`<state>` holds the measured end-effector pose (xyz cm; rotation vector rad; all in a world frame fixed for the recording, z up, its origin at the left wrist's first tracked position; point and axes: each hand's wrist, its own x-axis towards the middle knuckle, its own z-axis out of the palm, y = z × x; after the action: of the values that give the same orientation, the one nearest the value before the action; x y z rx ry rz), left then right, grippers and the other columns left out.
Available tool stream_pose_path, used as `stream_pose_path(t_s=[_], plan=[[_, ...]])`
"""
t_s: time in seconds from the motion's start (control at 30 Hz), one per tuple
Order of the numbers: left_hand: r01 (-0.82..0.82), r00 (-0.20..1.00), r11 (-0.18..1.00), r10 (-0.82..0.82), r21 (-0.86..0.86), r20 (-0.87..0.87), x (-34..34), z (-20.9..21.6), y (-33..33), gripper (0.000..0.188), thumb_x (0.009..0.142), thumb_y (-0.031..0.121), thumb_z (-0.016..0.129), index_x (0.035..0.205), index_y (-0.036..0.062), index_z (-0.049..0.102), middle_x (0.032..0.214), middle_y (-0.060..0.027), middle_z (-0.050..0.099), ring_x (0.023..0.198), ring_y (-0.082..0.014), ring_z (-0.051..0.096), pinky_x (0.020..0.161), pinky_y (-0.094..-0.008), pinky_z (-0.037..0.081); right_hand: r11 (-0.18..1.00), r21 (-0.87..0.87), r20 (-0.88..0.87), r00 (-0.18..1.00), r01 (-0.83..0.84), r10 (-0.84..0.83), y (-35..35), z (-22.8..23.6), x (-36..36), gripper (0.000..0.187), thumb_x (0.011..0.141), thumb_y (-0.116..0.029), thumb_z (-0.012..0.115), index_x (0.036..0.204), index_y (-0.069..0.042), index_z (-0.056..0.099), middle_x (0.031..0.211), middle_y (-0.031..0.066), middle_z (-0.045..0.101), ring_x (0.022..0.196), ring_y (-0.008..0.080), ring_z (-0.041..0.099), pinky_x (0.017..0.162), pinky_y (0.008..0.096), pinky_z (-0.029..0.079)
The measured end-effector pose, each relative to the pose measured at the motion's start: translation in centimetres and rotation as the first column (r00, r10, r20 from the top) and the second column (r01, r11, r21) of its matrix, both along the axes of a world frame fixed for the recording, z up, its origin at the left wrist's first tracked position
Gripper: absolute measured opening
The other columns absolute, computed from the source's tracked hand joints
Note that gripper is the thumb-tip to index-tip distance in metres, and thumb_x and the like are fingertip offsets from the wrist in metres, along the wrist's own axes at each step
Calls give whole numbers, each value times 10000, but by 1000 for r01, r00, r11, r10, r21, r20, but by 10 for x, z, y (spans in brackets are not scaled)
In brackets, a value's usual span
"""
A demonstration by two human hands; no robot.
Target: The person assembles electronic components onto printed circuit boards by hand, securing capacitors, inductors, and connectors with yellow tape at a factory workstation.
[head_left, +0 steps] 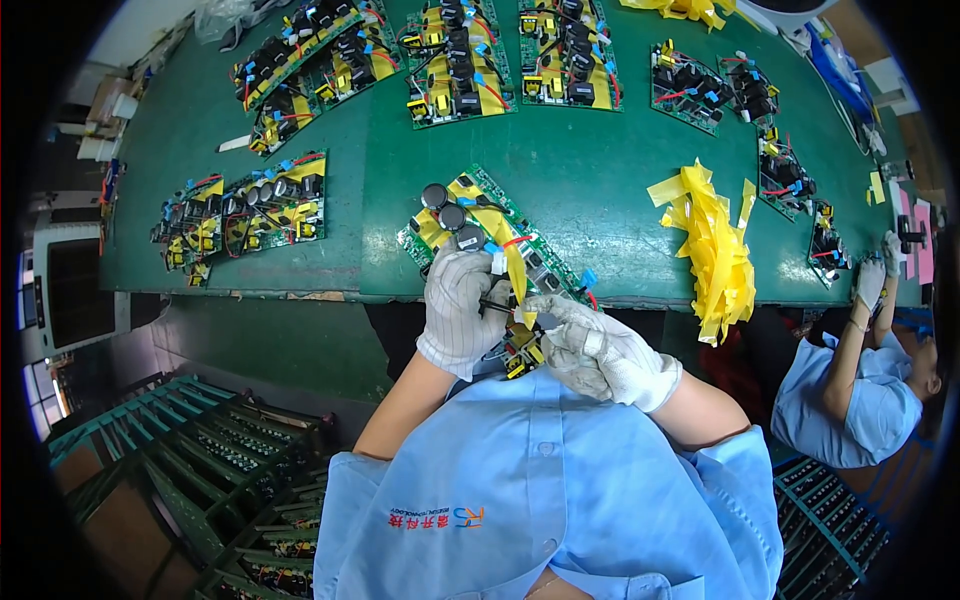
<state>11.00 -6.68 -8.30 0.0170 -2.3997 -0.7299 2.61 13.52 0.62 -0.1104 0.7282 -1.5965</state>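
Observation:
A green circuit board with round black capacitors and yellow tape lies tilted at the table's front edge, partly overhanging it. My left hand, in a white striped glove, is closed at its near left side, fingers around a dark part by the board. Between my hands a strip of yellow tape runs down over the components. My right hand, gloved too, is closed with thumb and forefinger pinching near the strip's lower end. Beneath my fingers, yellow-and-black components show in part; the exact grip is hidden.
On the green table, a heap of yellow tape strips hangs over the front edge at right. Several populated boards line the back; more stand at left and right. A co-worker sits at right. Racks stand lower left.

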Motion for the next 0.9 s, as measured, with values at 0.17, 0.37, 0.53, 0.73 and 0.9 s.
stream_pose_path(t_s=[0.17, 0.37, 0.53, 0.73, 0.9], plan=[[-3, 1000, 1000, 4, 24, -31, 2, 3, 2, 252, 686, 19, 732, 845, 50, 539, 957, -116, 608, 966, -333, 604, 1021, -569, 441, 996, 74, -41, 998, 43, -40, -11, 0, -5, 608, 964, -312, 576, 1433, 7, 359, 752, 6, 482, 501, 83, 393, 460, 209, 312], [-10, 1000, 999, 10, 30, -19, -6, 12, 2, 252, 707, -24, 712, 820, 48, 498, 957, -132, 598, 959, -349, 599, 992, -559, 466, 974, 1, 194, 956, 226, -222, -6, 2, -25, 743, 853, -328, 732, 1454, -100, 359, 780, 57, 513, 449, 118, 406, 387, 250, 333], [-16, 1000, 999, 15, 50, 26, -5, 8, 2, 233, 724, 16, 733, 796, 49, 514, 940, -127, 603, 926, -339, 603, 996, -556, 454, 981, 20, 143, 971, 192, -192, -4, -1, -15, 820, 889, -468, 684, 1499, -80, 298, 765, 21, 493, 501, 94, 422, 406, 214, 335], [-11, 1000, 1000, 11, 27, -4, -4, 7, 1, 216, 745, 40, 725, 844, 45, 533, 940, -111, 597, 910, -327, 595, 1029, -583, 427, 997, -24, 51, 996, 70, -69, -19, 1, -6, 856, 859, -483, 723, 1463, -22, 328, 768, 24, 507, 475, 113, 413, 419, 234, 315], [-22, 998, 999, 19, 44, 66, -3, 14, 2, 193, 751, 35, 700, 854, 46, 537, 933, -121, 584, 918, -333, 584, 1045, -593, 415, 975, -123, 239, 959, 185, -152, -30, 11, -11, 529, 1014, -273, 500, 1478, -88, 329, 796, -4, 519, 571, 63, 466, 456, 195, 397]])
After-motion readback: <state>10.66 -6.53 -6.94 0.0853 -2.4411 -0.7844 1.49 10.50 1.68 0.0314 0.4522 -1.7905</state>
